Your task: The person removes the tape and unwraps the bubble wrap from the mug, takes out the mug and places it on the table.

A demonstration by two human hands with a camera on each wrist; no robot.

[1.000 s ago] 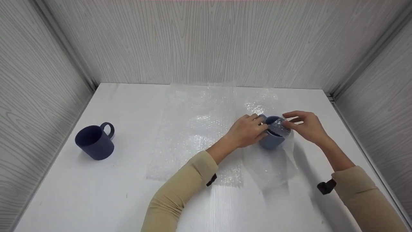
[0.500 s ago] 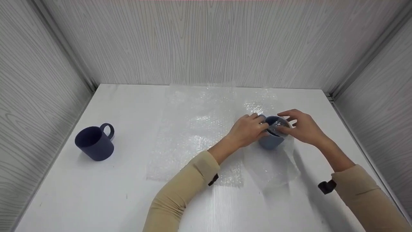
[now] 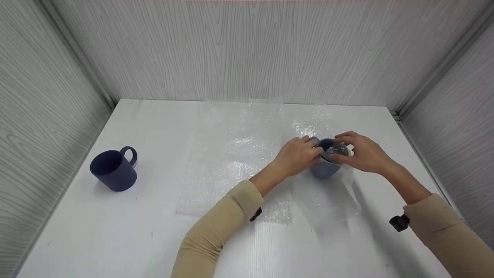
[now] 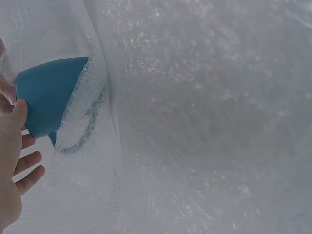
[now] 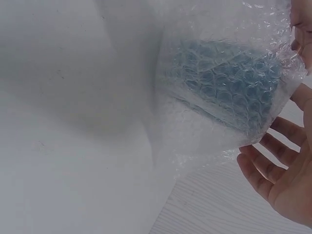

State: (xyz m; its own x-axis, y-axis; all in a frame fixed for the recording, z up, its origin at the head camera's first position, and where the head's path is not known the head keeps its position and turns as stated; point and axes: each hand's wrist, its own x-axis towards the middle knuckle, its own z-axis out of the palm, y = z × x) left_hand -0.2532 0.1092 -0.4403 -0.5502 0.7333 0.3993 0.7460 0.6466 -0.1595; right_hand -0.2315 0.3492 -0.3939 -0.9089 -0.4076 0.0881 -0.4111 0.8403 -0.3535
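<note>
A light blue mug [image 3: 324, 170] stands upright on the right side of the table, on a piece of bubble wrap [image 3: 324, 208]. My left hand [image 3: 296, 156] grips it at the rim by the handle, thumb and fingertips against its side in the left wrist view. The right hand [image 3: 366, 155] pinches the wrap folded over the far-right rim, its thumb at the mug's mouth and its fingers outside. Through the right wrist view, bubbles cover this side of the mug [image 5: 229, 83]. In the left wrist view, wrap lies over the handle and part of the wall, while blue surface [image 4: 48, 95] shows bare.
A dark navy mug [image 3: 117, 173] sits at the left of the white table [image 3: 92, 231], handle toward the back right. A flat bubble wrap sheet [image 3: 227, 150] lies mid-table, beside the wrapped mug. Wood-grain panels [image 3: 247, 50] enclose the back and sides.
The right hand has moved slightly left over the mug's mouth, pushing the flap of bubble wrap down into it. The left hand keeps its hold and the mug stays in place.
</note>
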